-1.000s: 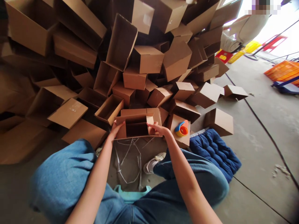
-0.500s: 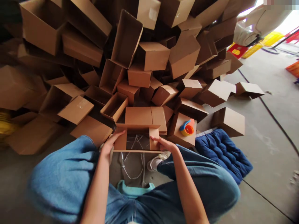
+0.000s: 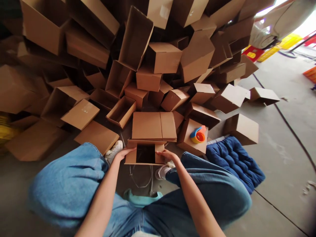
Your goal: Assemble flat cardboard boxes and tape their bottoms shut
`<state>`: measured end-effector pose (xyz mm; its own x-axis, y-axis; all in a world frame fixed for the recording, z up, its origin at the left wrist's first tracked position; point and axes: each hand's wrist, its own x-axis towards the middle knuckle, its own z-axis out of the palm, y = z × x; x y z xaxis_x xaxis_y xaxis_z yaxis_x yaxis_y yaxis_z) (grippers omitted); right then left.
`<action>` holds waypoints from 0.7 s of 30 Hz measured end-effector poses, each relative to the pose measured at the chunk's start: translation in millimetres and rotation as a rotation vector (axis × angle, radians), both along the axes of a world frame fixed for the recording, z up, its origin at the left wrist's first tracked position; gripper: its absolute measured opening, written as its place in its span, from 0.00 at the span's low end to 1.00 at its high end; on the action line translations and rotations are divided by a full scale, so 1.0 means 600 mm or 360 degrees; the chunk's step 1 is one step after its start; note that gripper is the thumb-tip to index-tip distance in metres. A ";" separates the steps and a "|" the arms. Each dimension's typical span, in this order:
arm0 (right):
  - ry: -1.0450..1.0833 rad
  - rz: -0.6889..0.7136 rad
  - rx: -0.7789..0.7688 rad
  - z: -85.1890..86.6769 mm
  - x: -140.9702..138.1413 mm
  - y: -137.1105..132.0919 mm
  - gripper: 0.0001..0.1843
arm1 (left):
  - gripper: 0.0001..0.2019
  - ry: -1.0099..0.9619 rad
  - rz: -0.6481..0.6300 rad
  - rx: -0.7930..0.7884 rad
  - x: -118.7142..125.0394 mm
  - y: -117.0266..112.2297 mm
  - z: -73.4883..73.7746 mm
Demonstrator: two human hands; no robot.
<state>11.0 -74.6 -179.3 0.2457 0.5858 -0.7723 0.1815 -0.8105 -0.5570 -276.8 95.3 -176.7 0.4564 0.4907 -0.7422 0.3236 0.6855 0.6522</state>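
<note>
I sit in blue jeans with a small cardboard box (image 3: 130,157) on the floor between my knees. My left hand (image 3: 124,152) lies flat on its left flap, fingers stretched out. On the right flap rests my right hand (image 3: 166,154), fingers pressing the flap inward. The middle of the box is a dark gap between the two flaps. Just beyond it lies a stack of flat, folded cartons (image 3: 153,125). An orange and blue tape dispenser (image 3: 198,134) sits on a box to the right.
A tall heap of assembled cardboard boxes (image 3: 158,59) fills the space ahead and left. A blue cushion (image 3: 234,163) lies on the concrete floor at right. White strapping (image 3: 140,177) litters the floor. Another person in a light top (image 3: 274,23) stands at the far right, near coloured crates.
The box has been pulled nearer to me and set down; its short flaps have been folded inward by both hands. The view has tilted slightly.
</note>
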 end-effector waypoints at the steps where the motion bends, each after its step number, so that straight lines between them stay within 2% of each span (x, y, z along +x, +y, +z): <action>1: -0.0007 0.0008 0.0015 -0.003 0.000 0.002 0.30 | 0.23 -0.0002 0.0007 0.0016 -0.001 -0.002 -0.005; 8: -0.0114 0.0050 0.0048 0.001 0.002 -0.012 0.28 | 0.25 0.0029 0.0090 0.0172 -0.008 0.001 -0.024; 14: -0.0094 0.0013 0.0041 -0.011 -0.004 -0.004 0.31 | 0.21 0.0078 0.0167 0.0234 -0.004 -0.003 -0.038; 21: -0.0009 -0.0045 0.0148 -0.020 -0.005 0.005 0.29 | 0.24 0.0070 0.0231 0.0221 -0.002 -0.011 -0.036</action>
<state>7.8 -71.8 -191.3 0.2674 0.6478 -0.7133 0.1624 -0.7600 -0.6293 -278.2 88.9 -198.3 0.3420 0.6482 -0.6804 0.2580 0.6315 0.7312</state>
